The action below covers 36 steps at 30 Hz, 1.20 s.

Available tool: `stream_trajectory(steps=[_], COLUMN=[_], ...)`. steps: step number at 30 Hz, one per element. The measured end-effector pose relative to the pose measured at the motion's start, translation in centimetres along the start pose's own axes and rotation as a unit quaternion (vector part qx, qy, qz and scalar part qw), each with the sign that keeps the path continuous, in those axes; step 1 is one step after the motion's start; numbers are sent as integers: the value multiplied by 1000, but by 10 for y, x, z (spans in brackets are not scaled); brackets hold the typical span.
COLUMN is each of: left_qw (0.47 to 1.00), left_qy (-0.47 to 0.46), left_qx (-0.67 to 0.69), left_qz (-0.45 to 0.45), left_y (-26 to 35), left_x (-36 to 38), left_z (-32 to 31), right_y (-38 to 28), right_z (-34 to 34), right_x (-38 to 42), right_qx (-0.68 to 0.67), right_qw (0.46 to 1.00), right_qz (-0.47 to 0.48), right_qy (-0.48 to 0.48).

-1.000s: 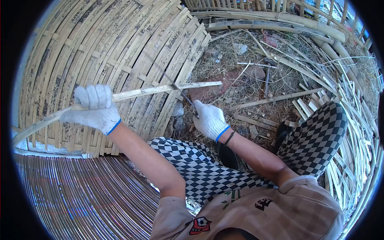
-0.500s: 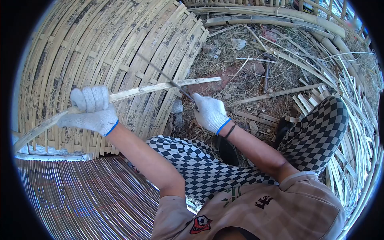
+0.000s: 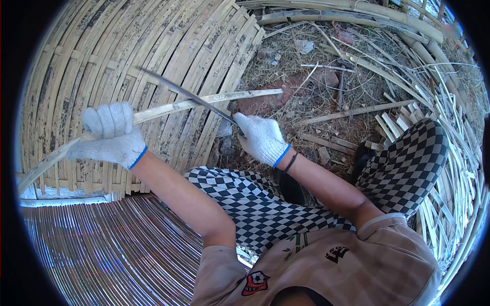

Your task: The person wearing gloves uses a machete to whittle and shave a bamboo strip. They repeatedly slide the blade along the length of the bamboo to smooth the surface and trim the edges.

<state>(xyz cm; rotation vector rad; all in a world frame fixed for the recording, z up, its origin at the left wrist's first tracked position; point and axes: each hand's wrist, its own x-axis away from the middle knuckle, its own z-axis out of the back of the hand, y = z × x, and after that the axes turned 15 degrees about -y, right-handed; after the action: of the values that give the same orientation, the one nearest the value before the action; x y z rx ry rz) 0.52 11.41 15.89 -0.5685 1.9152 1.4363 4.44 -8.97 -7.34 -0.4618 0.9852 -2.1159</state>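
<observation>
Wrapped in a white glove, my left hand [image 3: 112, 135] grips a long split bamboo strip [image 3: 166, 109]. The strip runs from the lower left edge of the view to a free end right of the middle. My right hand [image 3: 259, 140], gloved too, is closed round the handle end of a long, thin-bladed knife [image 3: 176, 87]; the handle itself is mostly hidden in the fist. The blade points up and left and crosses over the strip between my two hands, overlapping it in this view.
A woven bamboo panel [image 3: 204, 46] fills the upper left. Split bamboo strips [image 3: 444, 204] lie heaped along the right side, and bamboo poles [image 3: 352, 20] stretch across the top. Dry shavings and a reddish slab [image 3: 265, 103] cover the ground. A slatted mat [image 3: 112, 250] is at lower left.
The knife has slid left along the strip, with its blade now lying flatter and farther across it. Both hands have shifted slightly left.
</observation>
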Motion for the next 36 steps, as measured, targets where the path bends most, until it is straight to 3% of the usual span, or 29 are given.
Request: stream_trajectory(steps=[2, 5, 8, 11, 14, 17, 20, 21, 23, 26, 30, 33, 35, 36], left_qw=[1000, 1000, 997, 998, 1000, 1000, 1000, 999, 999, 999, 997, 999, 998, 998], left_qy=[-2, 17, 57, 32, 4, -14, -5, 0, 15, 23, -66, -30, -49, -59], left_qx=[4, -13, -54, -54, -26, -13, -28, -35, -34, -25, 48, 9, 26, 34], left_qz=[6, -1, -9, -4, 1, 5, 3, 3, 0, 1, 18, 7, 4, 2], left_y=[-1, 2, 3, -2, -3, -4, -1, -1, -2, -6, -6, -4, -4, -4], left_x=[1, 2, 0, -1, -3, -4, -2, -4, -11, -11, -14, -9, -7, -7], left_z=[0, 0, 1, -2, -5, -6, -4, -5, -6, -11, -8, -7, -2, -1], right_y=[17, 94, 93, 44, 15, 56, 143, 154, 159, 105, 72, 122, 176, 207], right_z=[-14, -51, -38, -12, 8, -22, -61, -51, -51, -38, -21, -53, -84, -91], right_x=[-11, -21, -20, -12, -3, -20, -22, -14, -13, -16, -21, -20, -14, -7], right_qx=[29, -44, -3, -4, -2, 24, -39, -43, -20, -26, -5, -16, -45, -35], right_qw=[999, 988, 986, 994, 998, 998, 967, 961, 963, 976, 996, 990, 960, 952], right_qz=[29, -136, -169, -110, 34, -23, -253, -272, -268, -218, -61, -131, -276, -305], right_qy=[31, 49, -4, -3, 55, 47, -8, -27, -22, 7, 57, 41, 10, -21])
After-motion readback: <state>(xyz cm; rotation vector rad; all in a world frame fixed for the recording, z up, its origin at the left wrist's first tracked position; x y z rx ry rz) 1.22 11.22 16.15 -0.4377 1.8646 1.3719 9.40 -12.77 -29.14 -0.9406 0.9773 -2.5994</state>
